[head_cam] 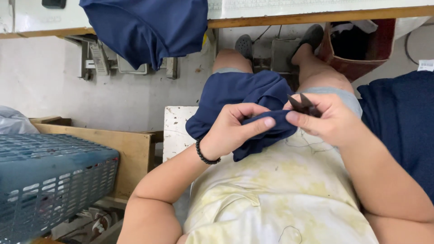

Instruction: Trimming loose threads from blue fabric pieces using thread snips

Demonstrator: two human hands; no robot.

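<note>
Left hand (233, 131) pinching a fold of navy cloth (244, 101) on the lap, right hand (327, 119) gripping small black snips (304, 105), blades just right of the fold.

Small white label (425, 65) on navy fabric (402, 117)
</note>
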